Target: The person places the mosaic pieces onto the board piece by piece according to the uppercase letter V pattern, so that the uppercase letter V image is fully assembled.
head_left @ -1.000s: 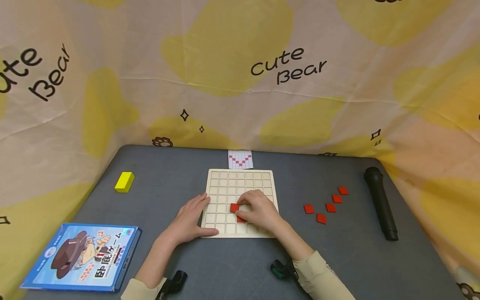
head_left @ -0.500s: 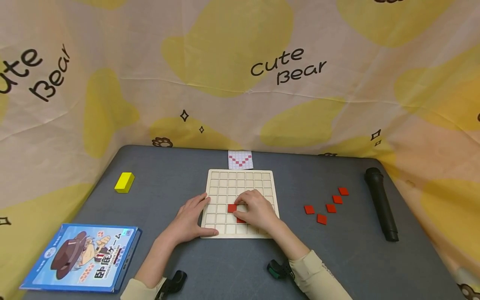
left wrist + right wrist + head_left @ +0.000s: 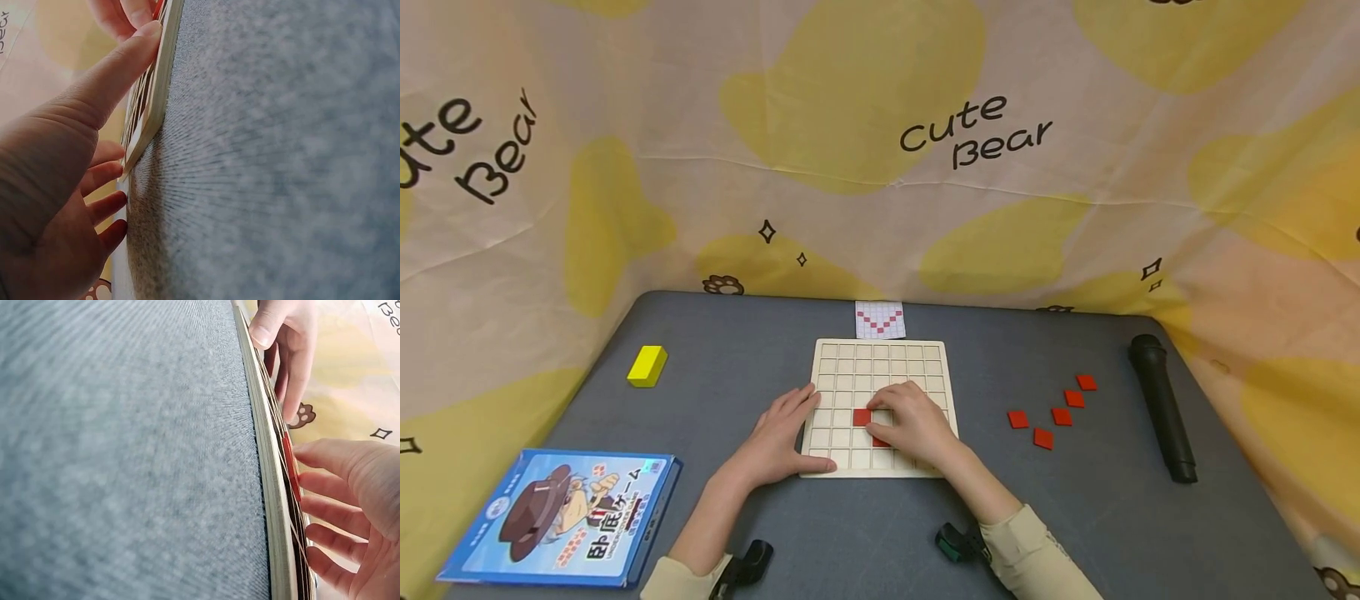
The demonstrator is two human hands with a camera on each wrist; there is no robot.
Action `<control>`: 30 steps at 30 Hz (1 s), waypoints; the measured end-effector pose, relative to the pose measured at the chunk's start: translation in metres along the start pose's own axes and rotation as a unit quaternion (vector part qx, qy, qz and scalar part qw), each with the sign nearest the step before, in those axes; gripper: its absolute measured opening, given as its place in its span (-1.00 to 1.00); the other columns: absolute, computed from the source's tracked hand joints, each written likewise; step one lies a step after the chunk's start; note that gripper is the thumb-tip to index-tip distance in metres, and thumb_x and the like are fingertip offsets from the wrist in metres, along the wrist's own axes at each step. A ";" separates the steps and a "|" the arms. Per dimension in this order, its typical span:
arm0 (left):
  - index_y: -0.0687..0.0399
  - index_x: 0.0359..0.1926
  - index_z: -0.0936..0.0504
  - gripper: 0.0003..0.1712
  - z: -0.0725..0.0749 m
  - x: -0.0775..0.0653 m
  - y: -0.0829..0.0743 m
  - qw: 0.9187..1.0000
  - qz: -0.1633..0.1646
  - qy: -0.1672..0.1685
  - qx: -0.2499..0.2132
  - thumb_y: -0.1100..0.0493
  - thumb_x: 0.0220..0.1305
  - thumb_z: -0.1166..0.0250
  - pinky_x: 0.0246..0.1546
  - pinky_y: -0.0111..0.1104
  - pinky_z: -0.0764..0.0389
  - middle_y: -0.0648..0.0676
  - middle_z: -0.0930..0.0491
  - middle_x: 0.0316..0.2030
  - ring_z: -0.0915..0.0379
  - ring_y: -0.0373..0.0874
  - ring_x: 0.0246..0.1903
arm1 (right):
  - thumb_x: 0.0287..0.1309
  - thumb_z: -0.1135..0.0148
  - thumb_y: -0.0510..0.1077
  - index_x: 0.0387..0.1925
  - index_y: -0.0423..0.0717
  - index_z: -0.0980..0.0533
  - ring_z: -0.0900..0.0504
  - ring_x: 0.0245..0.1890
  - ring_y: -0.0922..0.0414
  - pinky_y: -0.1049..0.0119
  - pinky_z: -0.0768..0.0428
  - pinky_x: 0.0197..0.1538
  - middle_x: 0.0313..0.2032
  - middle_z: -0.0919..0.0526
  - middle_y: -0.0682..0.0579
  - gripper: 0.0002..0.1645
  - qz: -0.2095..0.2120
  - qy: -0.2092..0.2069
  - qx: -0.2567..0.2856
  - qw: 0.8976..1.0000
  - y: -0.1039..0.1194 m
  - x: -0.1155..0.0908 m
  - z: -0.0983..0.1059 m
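Note:
A pale wooden grid board (image 3: 842,367) lies flat in the middle of the table. My left hand (image 3: 782,437) steadies its left side, fingers extended along the edge and thumb resting on the near rim, as the left wrist view also shows. With thumb and forefinger, my right hand (image 3: 913,423) pinches the right side of a red square tile (image 3: 861,417) that lies on the grid. One row nearer, another red tile (image 3: 881,442) is partly covered by this hand. In the right wrist view, the thumb (image 3: 319,452) touches red at the board's surface.
Several loose red tiles (image 3: 1062,416) lie right of the board, with a black microphone (image 3: 1163,408) beyond them. Behind the board is a pattern card (image 3: 880,320) with a pink V. A yellow block (image 3: 647,367) and a blue box (image 3: 561,517) are on the left.
The right hand and the red tile have shifted slightly left, and the tile now sits squarer to the grid. The left hand stays in place.

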State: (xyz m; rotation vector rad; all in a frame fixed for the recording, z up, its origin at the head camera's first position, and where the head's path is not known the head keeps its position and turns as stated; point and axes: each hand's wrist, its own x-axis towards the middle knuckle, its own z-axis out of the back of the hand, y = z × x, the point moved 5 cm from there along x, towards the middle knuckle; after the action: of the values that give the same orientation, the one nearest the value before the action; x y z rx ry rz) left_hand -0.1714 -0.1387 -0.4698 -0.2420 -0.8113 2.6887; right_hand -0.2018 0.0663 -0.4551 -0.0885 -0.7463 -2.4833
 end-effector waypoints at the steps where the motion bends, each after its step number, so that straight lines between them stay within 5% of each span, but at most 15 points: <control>1: 0.21 0.47 -0.17 0.25 0.000 0.000 0.000 1.000 0.000 0.001 0.000 -0.27 -0.12 -0.54 0.29 0.21 -0.05 0.19 -0.04 0.48 0.10 0.23 0.43 | 0.04 -0.44 0.02 -0.20 0.03 -0.69 -0.52 -0.05 0.14 0.22 -0.51 0.00 -0.10 -0.67 0.14 -0.72 0.004 0.000 -0.001 1.000 0.000 -0.001 0.000; 8: 0.21 0.47 -0.17 0.25 -0.001 0.001 0.000 1.000 -0.002 -0.002 0.000 -0.28 -0.11 -0.53 0.28 0.21 -0.06 0.18 -0.06 0.48 0.09 0.22 0.43 | 0.12 -0.38 -0.08 -0.19 -0.02 -0.69 -0.53 -0.02 0.10 0.18 -0.49 0.05 -0.08 -0.67 0.09 -0.79 0.021 -0.024 0.033 0.999 -0.003 -0.009 0.012; 14: 0.21 0.47 -0.17 0.25 -0.003 -0.001 -0.001 1.000 -0.004 -0.005 -0.002 -0.26 -0.11 -0.54 0.29 0.20 -0.05 0.18 -0.06 0.48 0.09 0.21 0.43 | 0.13 -0.38 -0.17 -0.21 -0.01 -0.69 -0.57 -0.09 0.12 0.16 -0.54 -0.04 -0.14 -0.69 0.13 -0.84 -0.003 -0.054 0.055 0.997 -0.028 -0.027 0.033; 24: 0.25 0.50 -0.04 0.26 -0.004 -0.005 0.004 1.000 -0.023 0.002 -0.013 -0.29 0.00 -0.46 0.30 0.22 0.02 0.19 0.06 0.51 0.19 0.22 0.46 | 0.09 -0.42 -0.22 -0.22 -0.07 -0.69 -0.58 -0.08 -0.03 -0.04 -0.51 0.00 -0.15 -0.70 0.03 -0.82 -0.039 -0.109 0.006 0.993 -0.081 -0.068 0.076; 30: 0.26 0.49 -0.09 0.23 -0.002 -0.004 0.005 0.999 -0.035 0.001 -0.022 -0.30 0.00 -0.46 0.28 0.24 0.00 0.20 0.01 0.50 0.17 0.22 0.46 | 0.10 -0.40 -0.23 -0.19 -0.08 -0.69 -0.55 -0.10 -0.03 -0.02 -0.50 -0.05 -0.14 -0.69 -0.01 -0.81 -0.074 -0.105 -0.006 0.992 -0.105 -0.090 0.098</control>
State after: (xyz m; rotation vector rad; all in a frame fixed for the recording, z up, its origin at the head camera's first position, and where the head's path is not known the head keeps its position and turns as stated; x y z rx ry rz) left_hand -0.1682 -0.1431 -0.4741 -0.2206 -0.8620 2.6072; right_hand -0.1876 0.2349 -0.4428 -0.3142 -0.8511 -2.6475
